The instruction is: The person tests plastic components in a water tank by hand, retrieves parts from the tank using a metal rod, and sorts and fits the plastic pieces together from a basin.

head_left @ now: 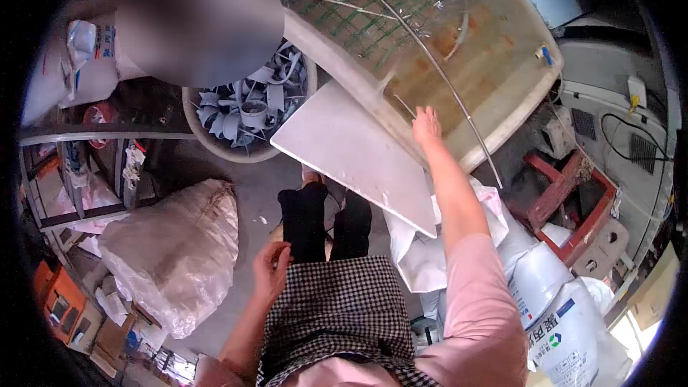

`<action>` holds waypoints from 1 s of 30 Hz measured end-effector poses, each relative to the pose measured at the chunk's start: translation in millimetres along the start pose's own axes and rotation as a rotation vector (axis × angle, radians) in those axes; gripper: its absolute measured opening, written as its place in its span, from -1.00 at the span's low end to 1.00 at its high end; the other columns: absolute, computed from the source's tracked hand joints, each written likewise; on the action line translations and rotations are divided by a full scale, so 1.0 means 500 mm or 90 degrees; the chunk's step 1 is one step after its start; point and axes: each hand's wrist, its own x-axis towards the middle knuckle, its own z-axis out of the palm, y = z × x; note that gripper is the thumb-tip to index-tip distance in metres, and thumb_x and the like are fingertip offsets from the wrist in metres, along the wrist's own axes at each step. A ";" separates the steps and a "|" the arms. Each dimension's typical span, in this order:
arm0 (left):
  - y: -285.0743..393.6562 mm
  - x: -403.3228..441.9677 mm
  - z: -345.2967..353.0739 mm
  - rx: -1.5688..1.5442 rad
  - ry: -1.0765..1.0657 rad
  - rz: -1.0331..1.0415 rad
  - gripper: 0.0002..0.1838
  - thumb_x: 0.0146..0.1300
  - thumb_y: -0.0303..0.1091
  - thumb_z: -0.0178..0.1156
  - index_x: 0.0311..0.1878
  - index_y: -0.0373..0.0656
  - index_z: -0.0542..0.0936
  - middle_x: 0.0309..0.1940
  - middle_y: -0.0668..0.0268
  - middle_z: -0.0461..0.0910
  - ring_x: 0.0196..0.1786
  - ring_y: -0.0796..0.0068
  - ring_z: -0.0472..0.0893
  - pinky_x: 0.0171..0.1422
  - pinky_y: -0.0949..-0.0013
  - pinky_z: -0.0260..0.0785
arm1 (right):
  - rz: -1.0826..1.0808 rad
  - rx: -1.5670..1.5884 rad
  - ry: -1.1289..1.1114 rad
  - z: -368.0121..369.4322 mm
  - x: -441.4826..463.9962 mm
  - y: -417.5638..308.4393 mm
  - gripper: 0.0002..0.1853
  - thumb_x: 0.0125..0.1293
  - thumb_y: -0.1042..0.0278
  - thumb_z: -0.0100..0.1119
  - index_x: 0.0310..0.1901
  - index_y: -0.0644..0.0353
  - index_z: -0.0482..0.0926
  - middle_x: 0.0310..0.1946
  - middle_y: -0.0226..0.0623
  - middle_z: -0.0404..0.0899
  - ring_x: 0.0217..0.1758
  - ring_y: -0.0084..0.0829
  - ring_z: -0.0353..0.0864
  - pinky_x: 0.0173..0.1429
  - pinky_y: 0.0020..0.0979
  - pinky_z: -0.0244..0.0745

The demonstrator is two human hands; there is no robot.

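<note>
Pinched between the fingertips of the right hand [427, 127], as far as I could make out on my feed, was a thin pale stick [404, 104] poking away toward the far left. That hand was reaching out over the near side of a big tub [337, 64], so the stick sat above the murky water [494, 64] just inside the rim. Left hand [271, 270] hung low by the dark trousers [302, 222], fingers loosely curled; I honestly couldn't tell if anything was tucked in there. A long metal rod [469, 121] lay slantwise across the tub just right of the right hand, its near end sticking out past the rim, and green mesh [344, 25] filled the far left part of the tub. Left of the tub, I had a white board [344, 136] running between it and a round bin [251, 156] full of grey plastic pieces [231, 125]. Nearer on the left was a fat plastic sack [179, 251], well apart from the tub. Over on the right I could see printed white bags [566, 337] at the near side, with a red frame [553, 197] beyond them. Checked apron [337, 301] took up the near middle.
</note>
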 end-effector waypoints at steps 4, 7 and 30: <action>-0.054 0.029 -0.015 0.034 0.035 -0.014 -0.87 0.28 -0.47 0.07 -0.22 -0.35 0.53 -0.42 0.24 0.52 -0.42 0.54 0.58 -0.32 0.50 0.42 | 0.042 -0.126 -0.021 0.086 0.090 -0.001 -0.76 0.17 0.31 0.12 -0.12 0.13 0.52 -0.08 -0.18 0.43 0.00 -0.14 0.49 0.03 -0.16 0.44; -0.046 0.022 -0.018 0.027 0.051 -0.080 -0.87 0.29 -0.46 0.08 -0.23 -0.34 0.54 -0.45 0.24 0.55 -0.43 0.55 0.57 -0.34 0.51 0.42 | 0.035 -0.075 -0.003 0.069 0.059 0.015 -0.80 0.18 0.32 0.08 -0.16 0.13 0.53 -0.10 -0.13 0.44 -0.07 -0.07 0.52 -0.02 -0.15 0.45; 0.016 0.035 0.026 0.026 -0.007 -0.029 -0.87 0.26 -0.47 0.08 -0.20 -0.32 0.53 -0.40 0.21 0.55 -0.38 0.56 0.57 -0.32 0.51 0.42 | -0.081 0.126 0.131 -0.092 -0.110 0.078 -0.84 0.21 0.34 0.03 -0.19 0.12 0.49 -0.20 -0.21 0.48 -0.08 -0.11 0.48 -0.07 -0.17 0.40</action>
